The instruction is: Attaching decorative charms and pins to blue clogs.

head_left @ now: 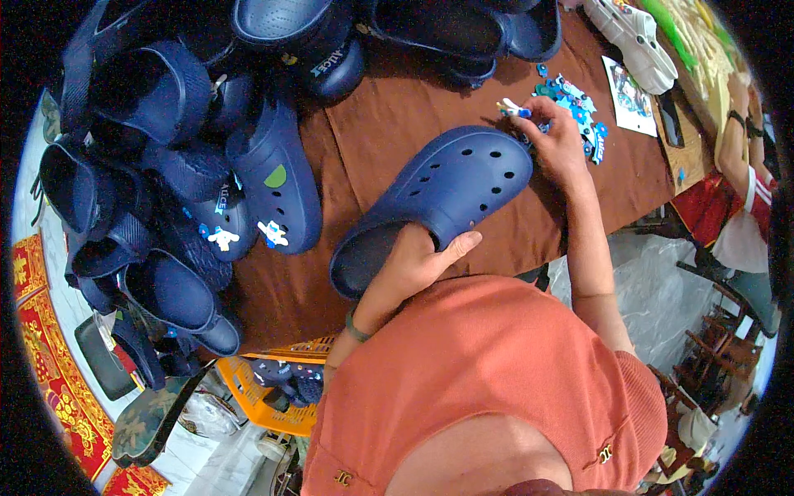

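Observation:
A navy blue clog [453,175] with round holes in its top lies in front of me on a brown cloth, toe pointing to the upper right. The fingers of my left hand [420,263] are inside its opening, hidden from sight, and the thumb rests outside on its side, gripping it. Just beyond the toe, my right hand [556,140] pinches a small white and blue shoe charm [514,109] between thumb and fingers. Loose blue and white charms [585,116] are heaped right beside that hand.
Many navy clogs [169,178] are piled at the left and far side, one pair bearing white charms [273,235]. A printed card [630,97], a phone [671,120] and a white clog [637,45] lie far right. An orange crate [263,411] stands below the table's near edge. Another person [743,165] sits at right.

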### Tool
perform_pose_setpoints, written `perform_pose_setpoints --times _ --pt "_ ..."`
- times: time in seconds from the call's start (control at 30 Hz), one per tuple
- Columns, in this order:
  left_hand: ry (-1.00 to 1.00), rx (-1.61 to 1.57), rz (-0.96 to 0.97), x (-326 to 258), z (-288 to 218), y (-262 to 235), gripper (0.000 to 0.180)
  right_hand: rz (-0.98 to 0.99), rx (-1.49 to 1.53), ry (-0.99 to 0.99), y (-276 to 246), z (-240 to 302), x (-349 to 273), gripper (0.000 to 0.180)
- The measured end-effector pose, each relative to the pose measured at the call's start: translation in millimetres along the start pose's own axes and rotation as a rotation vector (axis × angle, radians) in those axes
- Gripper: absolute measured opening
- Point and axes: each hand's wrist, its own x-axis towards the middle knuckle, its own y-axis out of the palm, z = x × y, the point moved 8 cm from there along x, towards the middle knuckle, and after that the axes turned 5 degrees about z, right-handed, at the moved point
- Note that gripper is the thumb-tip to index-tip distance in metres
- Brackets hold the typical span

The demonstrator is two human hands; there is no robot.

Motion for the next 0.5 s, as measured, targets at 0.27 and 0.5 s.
perform_pose_setpoints --times 0.27,0.5 --pt "0.118 0.080 -0.009 2.4 -11.0 -1.5 0.034 0.031 0.549 -0.105 -11.6 31.3 -39.1 0.029" --pt "0.103 0.038 0.007 2.7 -5.4 -0.7 0.036 0.194 -0.101 -0.548 -11.6 85.2 -58.9 0.026"
